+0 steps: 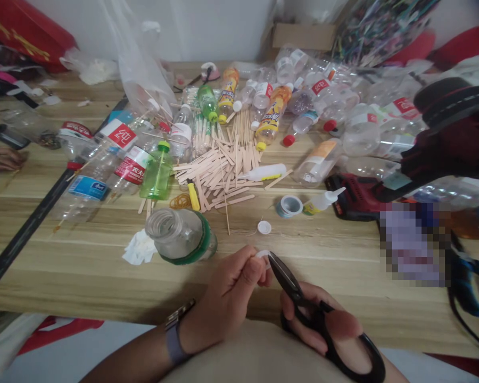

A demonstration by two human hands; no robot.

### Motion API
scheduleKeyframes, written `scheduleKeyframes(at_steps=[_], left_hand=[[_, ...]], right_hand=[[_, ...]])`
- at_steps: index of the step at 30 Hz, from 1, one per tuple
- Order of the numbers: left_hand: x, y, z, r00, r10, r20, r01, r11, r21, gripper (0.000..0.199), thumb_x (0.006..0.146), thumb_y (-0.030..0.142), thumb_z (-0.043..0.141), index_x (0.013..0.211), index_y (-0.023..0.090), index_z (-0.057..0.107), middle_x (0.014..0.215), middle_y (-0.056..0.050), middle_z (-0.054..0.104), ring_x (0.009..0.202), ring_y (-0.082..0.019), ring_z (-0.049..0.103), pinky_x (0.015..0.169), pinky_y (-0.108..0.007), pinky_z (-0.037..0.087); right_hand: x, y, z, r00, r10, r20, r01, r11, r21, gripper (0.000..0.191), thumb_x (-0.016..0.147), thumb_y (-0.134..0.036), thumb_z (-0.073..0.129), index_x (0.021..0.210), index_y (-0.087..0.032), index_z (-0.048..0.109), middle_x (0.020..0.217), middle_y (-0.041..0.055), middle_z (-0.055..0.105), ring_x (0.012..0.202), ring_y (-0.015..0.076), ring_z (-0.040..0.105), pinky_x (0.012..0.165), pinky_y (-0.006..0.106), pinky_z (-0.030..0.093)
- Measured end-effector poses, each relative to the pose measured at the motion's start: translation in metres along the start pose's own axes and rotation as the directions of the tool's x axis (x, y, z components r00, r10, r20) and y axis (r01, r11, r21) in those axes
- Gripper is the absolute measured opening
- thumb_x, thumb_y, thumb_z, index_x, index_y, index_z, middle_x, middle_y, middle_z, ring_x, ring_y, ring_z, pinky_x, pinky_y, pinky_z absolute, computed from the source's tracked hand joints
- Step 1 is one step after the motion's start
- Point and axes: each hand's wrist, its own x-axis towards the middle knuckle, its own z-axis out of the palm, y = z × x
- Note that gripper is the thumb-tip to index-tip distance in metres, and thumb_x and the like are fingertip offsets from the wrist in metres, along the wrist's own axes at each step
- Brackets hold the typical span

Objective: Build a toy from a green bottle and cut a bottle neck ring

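Between thumb and fingers, my left hand [231,287] pinches a small white plastic ring-like piece [264,254] near the table's front edge. My right hand [315,319] has its fingers through the handles of black scissors [289,279]. The scissor tips meet the white piece at its right side; whether they cut into it I cannot tell. Just left of my hands a clear wide-mouthed bottle with a green band [183,234] leans over the table. A white bottle cap [264,227] and a roll of tape [289,206] lie beyond my fingers.
Wooden sticks [211,170] lie heaped mid-table, with several plastic bottles behind. A red and black power tool [359,197] stands at right, near a glue bottle [321,201]. Crumpled tissue [140,248] lies left of the banded bottle. Another person's hand [2,158] rests at far left.
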Motion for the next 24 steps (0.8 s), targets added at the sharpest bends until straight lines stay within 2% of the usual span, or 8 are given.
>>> scheduleKeyframes(at_steps=[6, 10, 14, 18, 21, 24], left_hand=[[-0.002, 0.005, -0.003, 0.999, 0.027, 0.020, -0.029, 0.996, 0.086, 0.047, 0.106, 0.055, 0.030, 0.075, 0.023, 0.043, 0.074, 0.001, 0.049, 0.071, -0.016, 0.046, 0.068, -0.030, 0.036], [-0.004, 0.004, -0.004, 0.999, 0.027, 0.025, -0.030, 0.993, 0.111, 0.045, 0.106, 0.052, 0.029, 0.075, 0.023, 0.044, 0.075, 0.001, 0.050, 0.071, -0.016, 0.046, 0.068, -0.030, 0.035], [-0.005, 0.002, -0.003, 1.000, 0.020, 0.021, -0.021, 0.998, 0.054, 0.046, 0.106, 0.054, 0.030, 0.074, 0.023, 0.042, 0.072, 0.001, 0.047, 0.070, -0.016, 0.044, 0.067, -0.031, 0.034], [-0.004, -0.001, -0.002, 1.000, -0.027, 0.003, 0.027, 0.999, 0.017, 0.048, 0.104, 0.056, 0.032, 0.069, 0.023, 0.039, 0.067, 0.002, 0.043, 0.066, -0.016, 0.042, 0.066, -0.032, 0.034], [-0.002, -0.004, 0.000, 0.997, -0.060, -0.047, 0.056, 0.995, -0.082, 0.048, 0.103, 0.056, 0.034, 0.067, 0.024, 0.037, 0.064, 0.002, 0.042, 0.063, -0.016, 0.040, 0.063, -0.031, 0.034], [0.001, -0.008, 0.002, 0.995, -0.060, -0.081, 0.046, 0.984, -0.171, 0.047, 0.102, 0.055, 0.037, 0.067, 0.024, 0.037, 0.064, 0.002, 0.043, 0.063, -0.016, 0.040, 0.063, -0.031, 0.035]], right_hand=[[0.002, -0.005, 0.006, 0.999, 0.003, 0.033, -0.005, 0.998, 0.059, 0.084, 0.059, -0.100, 0.039, 0.080, -0.020, 0.054, 0.041, -0.0126, 0.031, 0.035, 0.0046, 0.017, 0.038, 0.021, 0.015], [0.003, -0.007, 0.008, 1.000, 0.015, 0.021, -0.016, 1.000, 0.023, 0.084, 0.059, -0.101, 0.036, 0.078, -0.021, 0.052, 0.040, -0.0127, 0.030, 0.033, 0.0049, 0.016, 0.036, 0.021, 0.014], [0.001, -0.015, 0.010, 1.000, 0.007, 0.020, -0.006, 1.000, -0.015, 0.082, 0.063, -0.099, 0.040, 0.079, -0.020, 0.053, 0.040, -0.0129, 0.030, 0.034, 0.0041, 0.016, 0.037, 0.021, 0.014], [-0.006, -0.016, 0.006, 0.995, 0.006, -0.102, -0.005, 1.000, 0.015, 0.077, 0.069, -0.096, 0.041, 0.081, -0.021, 0.053, 0.041, -0.0134, 0.027, 0.037, 0.0047, 0.015, 0.041, 0.021, 0.019], [-0.011, -0.008, -0.003, 0.984, -0.050, -0.172, 0.046, 0.999, -0.023, 0.079, 0.065, -0.097, 0.041, 0.084, -0.022, 0.055, 0.042, -0.0126, 0.028, 0.039, 0.0059, 0.018, 0.043, 0.022, 0.022], [-0.013, -0.005, -0.014, 0.991, -0.073, -0.113, 0.066, 0.996, -0.063, 0.090, 0.053, -0.100, 0.043, 0.095, -0.022, 0.059, 0.048, -0.0110, 0.034, 0.043, 0.0082, 0.029, 0.046, 0.023, 0.030]])
